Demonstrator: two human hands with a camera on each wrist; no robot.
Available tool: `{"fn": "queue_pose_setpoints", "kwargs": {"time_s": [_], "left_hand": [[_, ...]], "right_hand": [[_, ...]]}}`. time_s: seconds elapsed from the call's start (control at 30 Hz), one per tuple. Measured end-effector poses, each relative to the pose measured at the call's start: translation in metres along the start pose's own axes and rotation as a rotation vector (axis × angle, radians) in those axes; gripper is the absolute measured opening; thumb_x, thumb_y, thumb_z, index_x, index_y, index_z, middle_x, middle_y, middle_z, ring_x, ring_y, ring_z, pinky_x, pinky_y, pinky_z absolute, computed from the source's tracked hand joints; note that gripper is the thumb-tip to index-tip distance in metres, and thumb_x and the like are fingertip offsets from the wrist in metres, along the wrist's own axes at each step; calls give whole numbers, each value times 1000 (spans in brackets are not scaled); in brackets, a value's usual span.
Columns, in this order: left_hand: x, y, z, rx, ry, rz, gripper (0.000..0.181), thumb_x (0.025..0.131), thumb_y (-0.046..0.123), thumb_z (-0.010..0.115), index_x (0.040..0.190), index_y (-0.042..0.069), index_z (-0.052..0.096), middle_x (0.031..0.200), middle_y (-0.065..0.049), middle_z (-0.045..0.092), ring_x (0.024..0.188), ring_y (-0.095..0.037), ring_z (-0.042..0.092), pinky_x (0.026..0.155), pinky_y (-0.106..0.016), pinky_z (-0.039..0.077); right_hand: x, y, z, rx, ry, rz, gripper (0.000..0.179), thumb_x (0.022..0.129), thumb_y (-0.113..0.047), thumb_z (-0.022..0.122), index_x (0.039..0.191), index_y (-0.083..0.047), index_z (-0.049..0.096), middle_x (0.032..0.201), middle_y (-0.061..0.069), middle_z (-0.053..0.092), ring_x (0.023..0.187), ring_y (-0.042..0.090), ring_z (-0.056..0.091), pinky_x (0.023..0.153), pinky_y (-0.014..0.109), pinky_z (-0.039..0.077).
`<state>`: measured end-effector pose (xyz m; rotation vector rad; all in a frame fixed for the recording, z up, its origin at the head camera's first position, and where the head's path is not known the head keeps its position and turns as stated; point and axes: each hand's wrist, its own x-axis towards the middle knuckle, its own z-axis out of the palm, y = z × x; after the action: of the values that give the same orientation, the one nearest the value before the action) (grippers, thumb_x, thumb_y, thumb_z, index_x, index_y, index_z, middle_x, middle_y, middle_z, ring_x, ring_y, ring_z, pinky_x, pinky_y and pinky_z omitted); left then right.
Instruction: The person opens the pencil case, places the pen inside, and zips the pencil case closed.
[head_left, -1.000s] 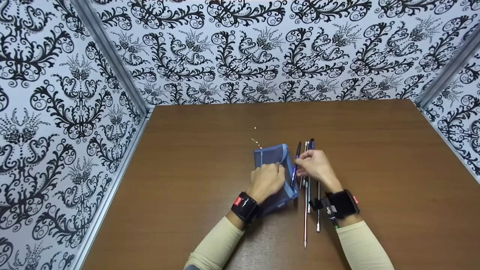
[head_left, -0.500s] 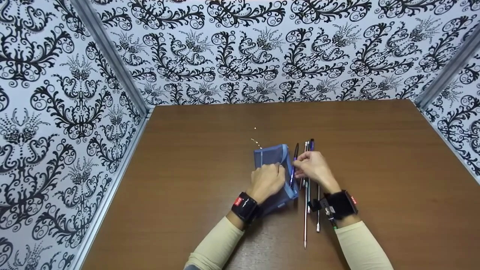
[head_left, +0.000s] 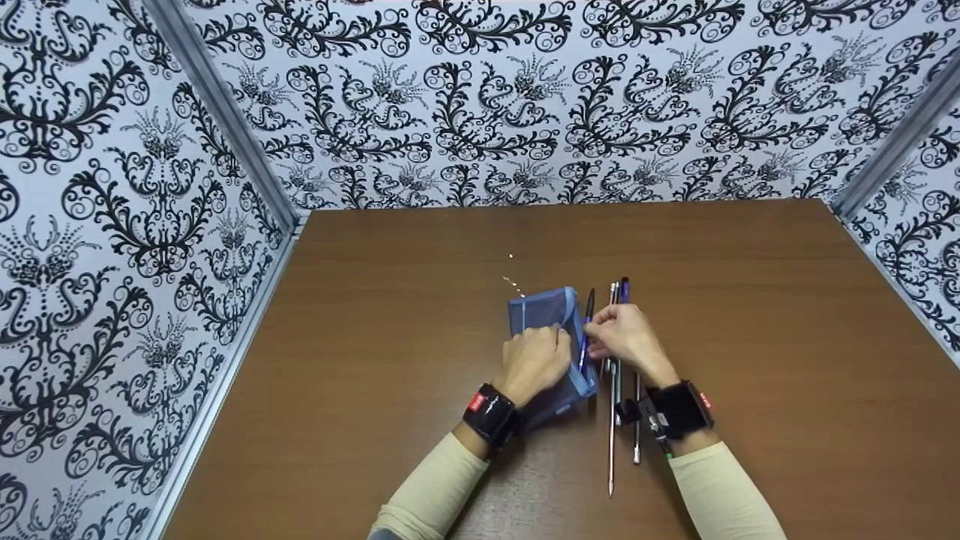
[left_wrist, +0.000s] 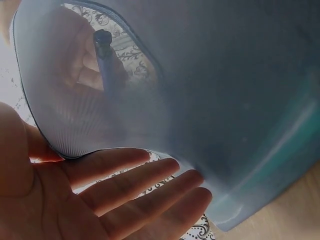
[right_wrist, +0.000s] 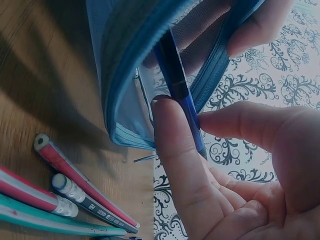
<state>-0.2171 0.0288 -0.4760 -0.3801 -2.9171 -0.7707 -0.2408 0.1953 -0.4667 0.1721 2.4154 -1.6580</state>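
A blue mesh zipper pencil case point(head_left: 541, 306) is tipped on its side on the table, its zipped mouth turned to the right. My left hand point(head_left: 536, 364) pinches the rim of that mouth between thumb and fingers, as the left wrist view shows. With thumb and index finger, my right hand point(head_left: 630, 339) pinches a blue pen point(right_wrist: 172, 67). One end of the pen is inside the case's mouth. Through the mesh in the left wrist view, a dark pen end point(left_wrist: 103, 42) shows. Something green, blurred, is visible through the case at the right of that view.
Several pencils lie beside the right hand, among them a red pencil point(right_wrist: 75, 172), a dark pencil with an eraser point(right_wrist: 95, 207) and a green pencil point(right_wrist: 45, 220). Another blue pen point(head_left: 625, 289) lies behind them. A thin gold chain point(head_left: 513, 283) lies behind the case. Patterned walls border the table.
My right hand has shifted slightly left with the pen, bringing it closer against the case's mouth. The left hand and the case have stayed in place.
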Motion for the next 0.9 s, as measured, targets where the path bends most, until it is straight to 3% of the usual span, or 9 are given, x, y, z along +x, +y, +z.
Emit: {"fn": "queue_pose_setpoints", "kwargs": {"time_s": [0.5, 0.9], "left_hand": [[1, -1, 2, -14, -11, -6, 40, 102, 30, 35, 87, 12, 67, 83, -10, 71, 73, -31, 69, 59, -44, 51], [2, 0, 1, 4, 0, -23, 40, 102, 31, 36, 90, 13, 69, 92, -10, 74, 83, -32, 72, 65, -48, 53]], "right_hand": [[0, 2, 4, -8, -9, -12, 19, 89, -1, 61, 102, 12, 60, 83, 15, 68, 59, 16, 69, 61, 31, 59], [-1, 1, 7, -30, 2, 1, 18, 88, -4, 61, 100, 10, 62, 80, 14, 70, 59, 15, 69, 60, 30, 58]]}}
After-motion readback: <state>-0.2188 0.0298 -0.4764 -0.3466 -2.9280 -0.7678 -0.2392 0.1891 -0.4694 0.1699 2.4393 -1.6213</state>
